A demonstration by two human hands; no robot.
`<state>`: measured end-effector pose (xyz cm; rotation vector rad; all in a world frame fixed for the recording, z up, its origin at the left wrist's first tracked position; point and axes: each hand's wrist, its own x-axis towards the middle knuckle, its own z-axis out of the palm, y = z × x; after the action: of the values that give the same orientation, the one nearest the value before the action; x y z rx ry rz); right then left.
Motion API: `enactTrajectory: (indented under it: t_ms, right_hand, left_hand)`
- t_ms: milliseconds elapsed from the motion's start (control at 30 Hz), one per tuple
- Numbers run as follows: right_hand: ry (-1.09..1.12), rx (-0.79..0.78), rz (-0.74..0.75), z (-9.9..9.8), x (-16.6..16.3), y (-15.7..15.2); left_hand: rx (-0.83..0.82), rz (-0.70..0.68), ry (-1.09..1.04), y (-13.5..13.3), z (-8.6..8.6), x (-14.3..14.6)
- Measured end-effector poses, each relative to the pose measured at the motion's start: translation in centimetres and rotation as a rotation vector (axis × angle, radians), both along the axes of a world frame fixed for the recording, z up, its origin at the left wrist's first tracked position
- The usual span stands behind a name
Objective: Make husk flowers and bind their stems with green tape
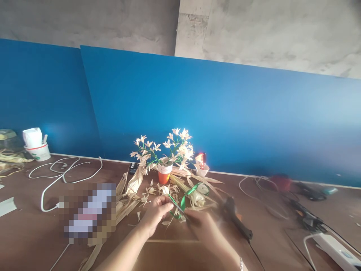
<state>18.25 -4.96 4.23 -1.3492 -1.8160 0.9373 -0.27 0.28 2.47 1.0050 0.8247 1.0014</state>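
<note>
My left hand (pixel 155 213) pinches a small pale husk flower on a stem, fingers closed around it. My right hand (pixel 203 225) is closed too, pulling a green ribbon (pixel 184 197) that runs from the stem up to its roll (pixel 200 189). Just behind the hands lie dried corn husks (pixel 132 188) and several cut husk flowers (pixel 149 190). A red paper cup (pixel 164 172) holding a bouquet of husk flowers (pixel 169 146) stands farther back. A black glue gun (pixel 235 218) lies right of my right hand.
The brown table (pixel 28 233) meets a blue wall panel (pixel 225 120). White cables (pixel 59 173) loop at left near a white tub (pixel 38 150). A red candle in a dish (pixel 201 163) stands by the cup. Black tools, cables and a white power strip (pixel 337 248) fill the right.
</note>
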Motion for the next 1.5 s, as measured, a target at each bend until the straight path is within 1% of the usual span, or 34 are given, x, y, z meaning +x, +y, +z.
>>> enactTrajectory:
  t_ms: [167, 400, 700, 833, 1067, 1333, 1500]
  right_hand:
    - [-0.007, 0.017, 0.003, -0.29, -0.26, 0.21]
    - [-0.033, 0.014, -0.012, 0.03, -0.21, -0.03]
    - [-0.008, -0.01, -0.006, -0.76, -0.22, 0.31]
    - [-0.017, -0.026, 0.003, -0.52, -0.05, 0.28]
    - [-0.047, -0.004, -0.003, 0.17, -0.35, 0.06]
    - [-0.048, -0.015, -0.006, -0.51, -0.17, 0.12]
    - [-0.034, 0.002, -0.002, -0.53, -0.2, 0.13]
  left_hand:
    - [0.008, -0.01, 0.011, 0.1, -0.14, -0.07]
    - [-0.012, -0.023, 0.016, 0.04, 0.04, -0.08]
    - [0.005, -0.059, 0.016, -0.17, -0.3, 0.04]
    - [0.016, -0.077, 0.011, -0.2, -0.2, -0.06]
    - [0.009, -0.081, 0.047, -0.19, 0.14, -0.15]
    - [-0.028, -0.1, 0.014, -0.18, 0.09, -0.25]
    - [-0.023, -0.121, 0.023, -0.19, 0.17, -0.28]
